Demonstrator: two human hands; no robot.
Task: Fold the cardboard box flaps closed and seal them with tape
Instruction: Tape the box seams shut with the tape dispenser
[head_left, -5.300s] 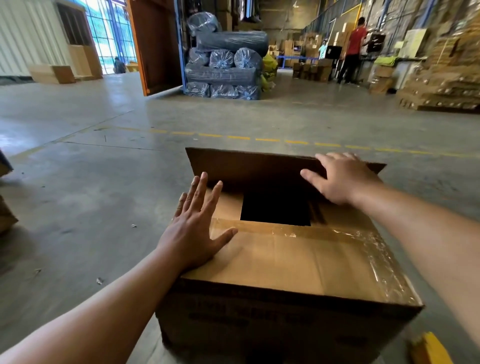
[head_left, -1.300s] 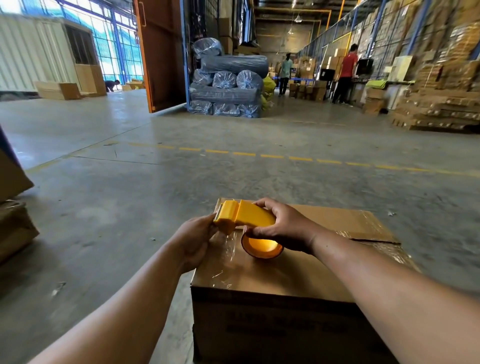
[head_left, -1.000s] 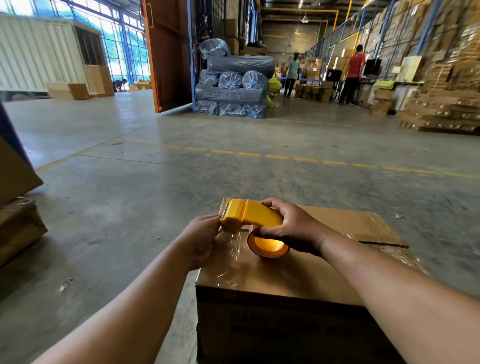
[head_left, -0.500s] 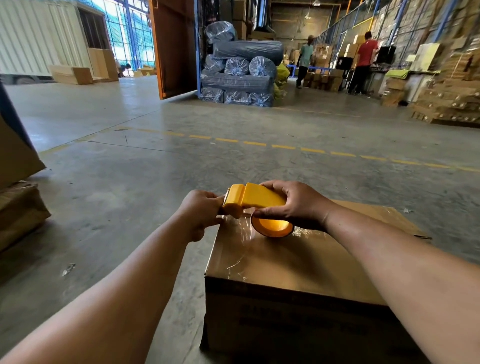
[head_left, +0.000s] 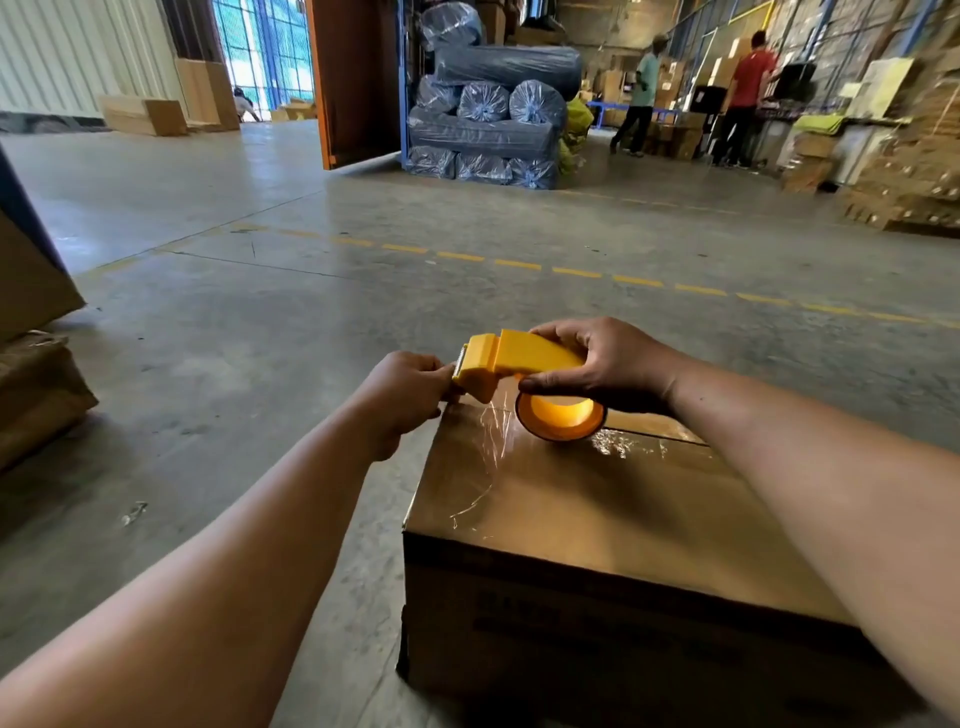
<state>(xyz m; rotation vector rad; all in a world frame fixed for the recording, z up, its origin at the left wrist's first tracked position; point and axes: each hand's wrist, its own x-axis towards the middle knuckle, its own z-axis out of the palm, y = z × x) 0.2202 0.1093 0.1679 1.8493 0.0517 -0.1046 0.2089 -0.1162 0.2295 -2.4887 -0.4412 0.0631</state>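
Observation:
A brown cardboard box (head_left: 597, 509) stands on the concrete floor with its top flaps folded flat; shiny clear tape lies along the flap seam. My right hand (head_left: 608, 364) grips a yellow tape dispenser (head_left: 511, 366) with its roll (head_left: 561, 415) just above the box's far left corner. My left hand (head_left: 405, 395) is closed at the dispenser's cutter end, pinching what looks like the clear tape end at the box's left edge. The tape between the fingers is too clear to make out well.
Cardboard boxes (head_left: 31, 353) stand at the left edge. Blue wrapped rolls (head_left: 488, 104) are stacked far ahead beside an orange door (head_left: 353, 78). Two people (head_left: 743, 98) stand at the back right near stacked cartons (head_left: 914, 171). A dashed yellow line (head_left: 519, 265) crosses the floor.
The box's flaps went from open to folded shut. My right hand took up the dispenser, and both hands have shifted toward the box's far left corner over the last second.

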